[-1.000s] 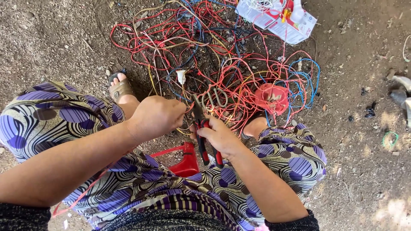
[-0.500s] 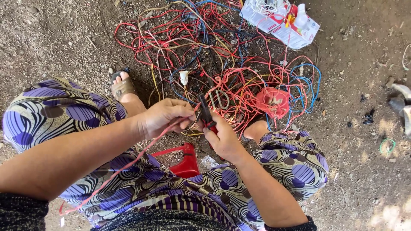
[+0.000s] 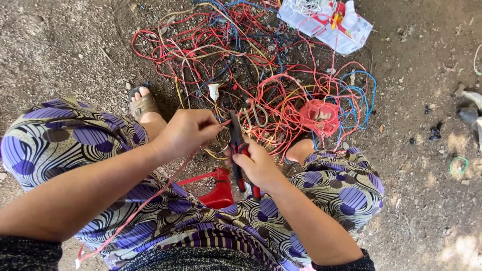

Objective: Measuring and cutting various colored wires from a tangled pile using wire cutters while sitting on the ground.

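Down in the middle of the frame, the two hands have come closer together than they were a second ago. The left hand (image 3: 188,131) is pinched shut on a thin red wire (image 3: 150,196). That wire runs down from the fingers, across the purple dress (image 3: 75,145), to the lower left of the frame. A second ago no wire hung there. Half a second ago it showed up, and now it hangs long and loose. So a good length of wire looks to have been pulled free of the heap.

The right hand (image 3: 258,165) is closed around the red handles of the pliers (image 3: 237,145). The dark tip of the pliers points up, just beside the left fingers. Before, the pliers sat a bit lower and more to the right. I cannot tell if the tip bites on the wire, because the fingers hide that spot.

Above the hands, in the upper middle of the frame, lies the big wire pile (image 3: 251,75), red, blue and yellow all mixed. It looks the same as before. A round red cap (image 3: 320,116) sits at its right side. A white box (image 3: 326,22) lies at the top right. A red stool (image 3: 217,188) shows between the knees.
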